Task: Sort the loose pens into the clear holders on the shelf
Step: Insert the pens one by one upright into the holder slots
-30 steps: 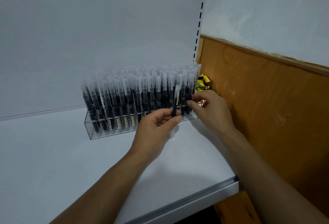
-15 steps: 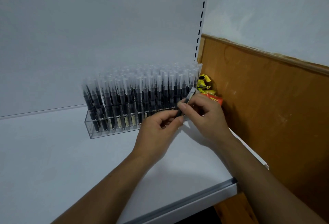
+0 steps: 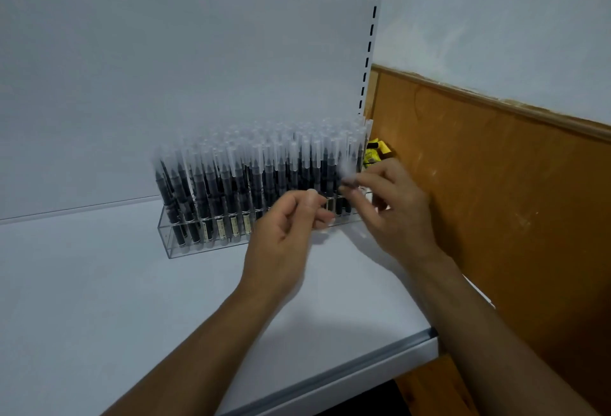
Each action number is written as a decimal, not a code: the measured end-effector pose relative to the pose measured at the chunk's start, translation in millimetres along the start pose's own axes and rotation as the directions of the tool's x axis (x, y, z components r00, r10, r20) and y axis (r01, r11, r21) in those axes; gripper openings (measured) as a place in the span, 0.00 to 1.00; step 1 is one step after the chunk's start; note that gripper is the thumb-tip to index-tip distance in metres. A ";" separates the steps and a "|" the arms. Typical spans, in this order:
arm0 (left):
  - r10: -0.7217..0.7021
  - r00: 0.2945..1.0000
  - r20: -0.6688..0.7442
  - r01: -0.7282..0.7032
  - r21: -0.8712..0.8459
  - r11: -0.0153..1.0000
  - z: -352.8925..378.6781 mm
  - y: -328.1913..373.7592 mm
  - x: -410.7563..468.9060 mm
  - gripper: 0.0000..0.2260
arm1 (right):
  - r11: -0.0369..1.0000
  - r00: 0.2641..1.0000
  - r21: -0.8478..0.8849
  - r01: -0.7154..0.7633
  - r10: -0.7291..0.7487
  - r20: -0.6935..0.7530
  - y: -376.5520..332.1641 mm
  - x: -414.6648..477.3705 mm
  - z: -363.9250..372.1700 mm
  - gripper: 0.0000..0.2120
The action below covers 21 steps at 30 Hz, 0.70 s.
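A clear acrylic holder stands on the white shelf, packed with several rows of upright black pens with frosted caps. My right hand is at the holder's right end, thumb and forefinger pinched on one blurred black pen that leans against the front row. My left hand hovers just in front of the holder's middle-right. Its fingers are loosely curled, the thumb is apart from them, and nothing clear shows between them.
Yellow packets lie behind the holder's right end, against an orange wooden panel. A slotted white upright marks the shelf's right side. The shelf's grey front edge runs below my forearms.
The pen passed from my left hand to both hands, then to my right hand alone. My left hand has let go and drawn slightly left; the right carries the pen toward the holder's right end.
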<state>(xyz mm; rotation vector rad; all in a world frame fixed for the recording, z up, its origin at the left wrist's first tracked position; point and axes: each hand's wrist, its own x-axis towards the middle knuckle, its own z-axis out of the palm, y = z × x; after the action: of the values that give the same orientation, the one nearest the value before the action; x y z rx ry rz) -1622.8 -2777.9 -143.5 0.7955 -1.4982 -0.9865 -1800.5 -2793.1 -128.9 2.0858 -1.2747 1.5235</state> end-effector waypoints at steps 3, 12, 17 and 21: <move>0.248 0.969 0.007 -0.220 0.490 0.843 -10.1 7.9 -2.1 0.08 | 0.949 0.947 0.187 -0.253 0.283 -0.154 8.1 1.8 -4.1 0.05; 0.582 0.695 -0.423 -0.318 0.545 0.776 -79.7 30.5 -1.0 0.11 | 0.779 0.830 0.370 -0.507 0.557 -0.034 23.8 3.8 3.6 0.04; 0.022 0.819 -0.573 0.186 0.301 0.935 -134.4 8.4 -10.8 0.28 | 0.851 0.858 0.109 -0.513 0.508 0.077 21.5 3.1 10.4 0.07; -0.286 0.876 -0.388 0.402 0.259 0.878 -137.2 -3.3 -10.1 0.35 | 0.858 0.853 -0.014 -0.514 0.513 0.094 17.3 3.4 9.8 0.07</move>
<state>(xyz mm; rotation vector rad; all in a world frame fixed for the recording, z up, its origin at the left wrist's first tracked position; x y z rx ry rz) -1486.0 -2791.7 -146.3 1.4490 -1.2524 -0.8058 -1807.2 -2811.2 -134.8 1.9318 -1.9888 1.6375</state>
